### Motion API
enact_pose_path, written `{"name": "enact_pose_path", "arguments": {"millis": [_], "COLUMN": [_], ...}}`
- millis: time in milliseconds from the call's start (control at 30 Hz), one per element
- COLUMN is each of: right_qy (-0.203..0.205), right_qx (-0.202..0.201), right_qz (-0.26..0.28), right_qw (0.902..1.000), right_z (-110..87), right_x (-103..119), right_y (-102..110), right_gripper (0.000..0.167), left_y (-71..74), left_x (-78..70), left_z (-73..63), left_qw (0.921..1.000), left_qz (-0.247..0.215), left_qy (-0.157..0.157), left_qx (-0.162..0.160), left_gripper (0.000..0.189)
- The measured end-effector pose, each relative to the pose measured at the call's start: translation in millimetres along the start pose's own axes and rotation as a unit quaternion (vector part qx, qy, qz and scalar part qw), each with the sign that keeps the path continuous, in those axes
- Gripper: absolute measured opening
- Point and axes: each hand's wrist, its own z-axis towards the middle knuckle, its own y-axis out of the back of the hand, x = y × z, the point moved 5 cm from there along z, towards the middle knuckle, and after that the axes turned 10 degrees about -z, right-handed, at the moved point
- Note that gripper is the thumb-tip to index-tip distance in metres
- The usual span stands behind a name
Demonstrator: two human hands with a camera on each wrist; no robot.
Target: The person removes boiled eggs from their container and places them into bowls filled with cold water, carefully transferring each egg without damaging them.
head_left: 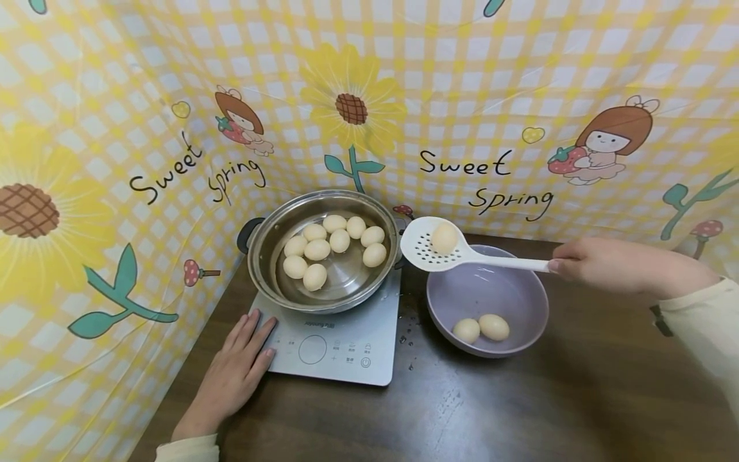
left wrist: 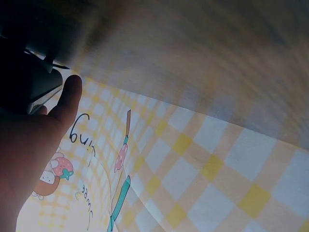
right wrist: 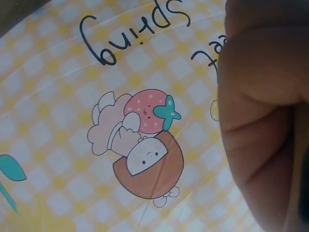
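My right hand (head_left: 594, 262) grips the handle of a white slotted spoon (head_left: 508, 261). One egg (head_left: 444, 239) rests in the spoon's perforated bowl, which is above the gap between the pot and the far left rim of a purple bowl (head_left: 534, 301). Two eggs (head_left: 493, 326) lie at the bottom of that bowl. Several more eggs (head_left: 317, 249) sit in the steel pot (head_left: 346, 292). With fingers extended, my left hand (head_left: 233, 369) rests at the left edge of the white induction cooktop (head_left: 369, 340). In the right wrist view, part of the right hand (right wrist: 270, 111) fills the right side; the spoon is hidden there.
The pot stands on the cooktop and has a dark side handle (head_left: 249, 235). Water drops (head_left: 407, 337) dot the brown wooden table (head_left: 491, 410) between cooktop and bowl. A yellow checked cloth (head_left: 462, 96) hangs close behind and along the left.
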Motion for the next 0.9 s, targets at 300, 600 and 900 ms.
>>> {"name": "enact_pose_path", "arguments": {"millis": [300, 600, 900], "right_qy": [-0.007, -0.031, -0.039], "right_qx": [0.0, 0.006, 0.021], "right_qz": [0.01, 0.018, 0.004], "right_qw": [0.9999, 0.9993, 0.999], "right_z": [-7.1, -16.8, -27.1], "right_x": [-7, -17, -32], "right_y": [-5, -15, -25], "right_gripper": [0.027, 0.027, 0.023], "left_y": [0.2, -0.2, 0.0], "left_x": [-0.2, 0.7, 0.5], "left_z": [-0.2, -0.2, -0.5], "left_qw": [1.0, 1.0, 1.0], "left_qz": [-0.002, -0.004, -0.002], "left_qy": [-0.002, -0.003, -0.006], "left_qx": [-0.002, -0.002, -0.006], "left_gripper": [0.053, 0.053, 0.053]}}
